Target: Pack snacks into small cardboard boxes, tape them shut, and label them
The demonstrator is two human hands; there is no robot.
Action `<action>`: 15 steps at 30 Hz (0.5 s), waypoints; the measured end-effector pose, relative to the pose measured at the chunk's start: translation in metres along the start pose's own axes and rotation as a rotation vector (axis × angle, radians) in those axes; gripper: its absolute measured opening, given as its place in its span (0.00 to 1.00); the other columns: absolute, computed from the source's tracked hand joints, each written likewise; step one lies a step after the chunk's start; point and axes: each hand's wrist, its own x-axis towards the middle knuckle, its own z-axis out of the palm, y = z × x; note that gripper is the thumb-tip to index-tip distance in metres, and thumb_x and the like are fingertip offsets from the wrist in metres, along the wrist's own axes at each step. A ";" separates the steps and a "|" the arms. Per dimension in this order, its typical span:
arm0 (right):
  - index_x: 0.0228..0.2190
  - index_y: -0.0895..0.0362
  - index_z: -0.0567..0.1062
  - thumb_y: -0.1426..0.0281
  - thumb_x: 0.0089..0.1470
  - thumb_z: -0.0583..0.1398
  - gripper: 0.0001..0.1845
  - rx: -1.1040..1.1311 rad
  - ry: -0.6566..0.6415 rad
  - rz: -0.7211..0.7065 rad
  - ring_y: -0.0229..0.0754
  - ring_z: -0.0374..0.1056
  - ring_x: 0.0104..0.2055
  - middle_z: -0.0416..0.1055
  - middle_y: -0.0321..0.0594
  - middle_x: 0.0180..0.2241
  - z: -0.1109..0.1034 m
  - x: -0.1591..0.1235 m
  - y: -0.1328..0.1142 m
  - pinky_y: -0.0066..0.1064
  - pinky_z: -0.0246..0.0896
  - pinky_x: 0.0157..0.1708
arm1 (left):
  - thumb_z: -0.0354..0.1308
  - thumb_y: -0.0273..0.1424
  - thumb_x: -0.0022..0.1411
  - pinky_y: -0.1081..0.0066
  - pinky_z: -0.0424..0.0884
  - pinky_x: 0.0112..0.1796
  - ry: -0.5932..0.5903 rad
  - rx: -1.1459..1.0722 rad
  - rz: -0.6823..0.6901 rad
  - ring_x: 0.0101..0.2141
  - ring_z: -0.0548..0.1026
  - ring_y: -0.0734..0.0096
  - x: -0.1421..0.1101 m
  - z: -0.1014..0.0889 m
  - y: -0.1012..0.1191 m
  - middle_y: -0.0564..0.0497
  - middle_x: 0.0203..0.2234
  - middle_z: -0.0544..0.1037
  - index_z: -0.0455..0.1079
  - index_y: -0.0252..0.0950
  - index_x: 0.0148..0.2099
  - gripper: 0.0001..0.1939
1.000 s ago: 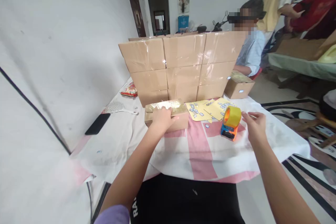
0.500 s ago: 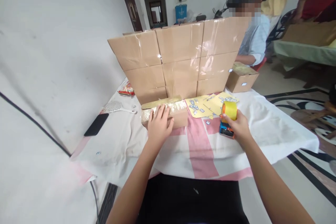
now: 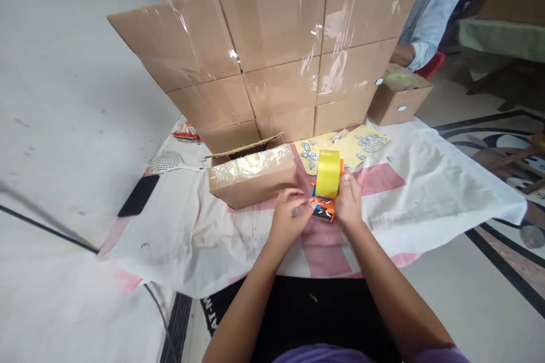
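My right hand grips a tape dispenser with a yellow roll of tape on it. At the dispenser's cutting end, the thumb and fingers of my left hand are drawn together in a pinch, seemingly on the tape's loose end, which is hard to make out. Just left of both hands lies a small cardboard box with clear tape over its near top edge and a flap raised at the back. Behind it stands a tall stack of taped cardboard boxes.
Yellow sheets with stickers lie behind the dispenser. Another box stands at the right, near a seated person's arm. On the left are a black phone, a white slotted ladle and a red packet on the tablecloth.
My left hand has left the small box and moved right to the dispenser. My right hand has brought the dispenser left. The box's back flap now stands up, and the view has tipped downward.
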 end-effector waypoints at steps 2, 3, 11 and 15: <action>0.40 0.53 0.79 0.46 0.66 0.56 0.24 -0.022 0.023 0.021 0.47 0.75 0.33 0.76 0.39 0.31 -0.002 0.000 0.007 0.38 0.74 0.33 | 0.66 0.33 0.63 0.59 0.70 0.57 -0.007 -0.021 -0.027 0.51 0.74 0.61 -0.001 0.003 -0.001 0.47 0.47 0.76 0.81 0.43 0.43 0.07; 0.39 0.53 0.79 0.46 0.66 0.56 0.24 -0.020 0.043 0.030 0.47 0.75 0.32 0.75 0.39 0.29 -0.002 -0.001 0.009 0.38 0.74 0.31 | 0.67 0.33 0.62 0.58 0.70 0.57 -0.013 -0.028 -0.044 0.51 0.74 0.61 -0.002 0.005 -0.002 0.47 0.47 0.75 0.81 0.42 0.43 0.07; 0.32 0.55 0.79 0.43 0.58 0.62 0.26 0.158 0.080 0.163 0.47 0.75 0.27 0.75 0.39 0.25 0.002 -0.007 0.000 0.38 0.74 0.27 | 0.69 0.40 0.60 0.55 0.65 0.63 -0.067 -0.139 -0.043 0.65 0.65 0.52 0.012 0.009 -0.013 0.38 0.64 0.66 0.61 0.39 0.67 0.37; 0.36 0.56 0.81 0.41 0.58 0.60 0.30 0.224 -0.126 0.298 0.53 0.78 0.33 0.78 0.42 0.26 -0.001 -0.005 -0.006 0.43 0.77 0.33 | 0.69 0.40 0.59 0.54 0.53 0.70 -0.205 -0.267 0.129 0.72 0.53 0.51 0.024 0.008 -0.012 0.43 0.72 0.55 0.47 0.47 0.75 0.49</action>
